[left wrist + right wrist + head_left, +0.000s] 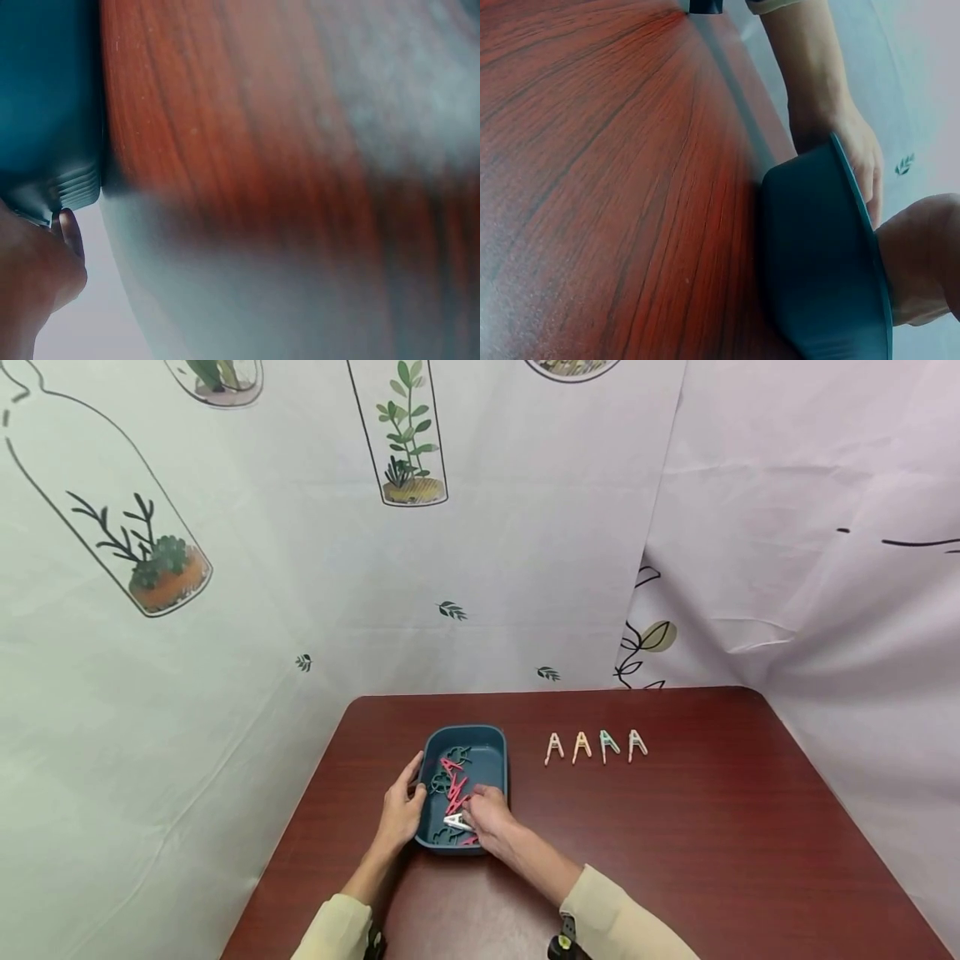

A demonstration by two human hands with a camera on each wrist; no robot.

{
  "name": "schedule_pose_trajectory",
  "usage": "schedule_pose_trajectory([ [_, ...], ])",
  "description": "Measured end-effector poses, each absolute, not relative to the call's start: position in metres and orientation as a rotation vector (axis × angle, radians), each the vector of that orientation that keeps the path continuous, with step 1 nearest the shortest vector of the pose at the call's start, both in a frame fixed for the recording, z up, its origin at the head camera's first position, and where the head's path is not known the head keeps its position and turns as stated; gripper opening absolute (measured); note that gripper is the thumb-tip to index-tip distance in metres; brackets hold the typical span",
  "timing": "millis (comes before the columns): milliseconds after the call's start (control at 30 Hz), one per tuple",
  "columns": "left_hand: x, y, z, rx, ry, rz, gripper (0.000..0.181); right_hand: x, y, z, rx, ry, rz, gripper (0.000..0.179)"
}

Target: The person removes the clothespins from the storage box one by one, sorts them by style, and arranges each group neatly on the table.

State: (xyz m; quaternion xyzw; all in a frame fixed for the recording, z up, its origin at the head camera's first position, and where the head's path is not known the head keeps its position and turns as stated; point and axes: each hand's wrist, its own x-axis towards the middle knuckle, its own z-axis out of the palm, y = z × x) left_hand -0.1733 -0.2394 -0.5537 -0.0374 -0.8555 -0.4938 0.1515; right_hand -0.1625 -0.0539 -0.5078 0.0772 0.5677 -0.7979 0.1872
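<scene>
A dark blue rectangular tray [489,760] lies on the table with several pink clothespins [454,791] and dark green clips [440,782] inside. My left hand [401,813] grips its left rim, thumb over the edge and fingers along the outer wall. My right hand [491,818] reaches over the right rim, its fingers curled at one end of a white clothespin [453,820] near the tray's front; the fingertips are partly hidden. In the right wrist view, the tray wall [817,247] hides those fingers.
To the right of the tray, a row of several pastel clothespins stretches across the brown table [675,827], from a pale pink clothespin [554,747] to a whitish clothespin [637,743]. Behind the table's far edge hangs a printed white cloth [510,568].
</scene>
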Motion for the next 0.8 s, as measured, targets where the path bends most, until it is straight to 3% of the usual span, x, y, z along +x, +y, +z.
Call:
schedule_pose_trajectory([
  [233,-0.172,-0.239,-0.553,-0.095,-2.457,-1.441,0.063,-0.168,-0.051,-0.508,0.090,1.834,-2.222,0.059],
  [467,-0.174,-0.240,-0.553,-0.091,-2.451,-1.459,0.063,-0.172,-0.051,-0.510,-0.008,2.181,-1.894,0.059],
  [800,-0.175,-0.242,-0.552,-0.090,-2.459,-1.483,0.063,-0.179,-0.053,-0.510,-0.115,2.328,-1.590,0.039],
])
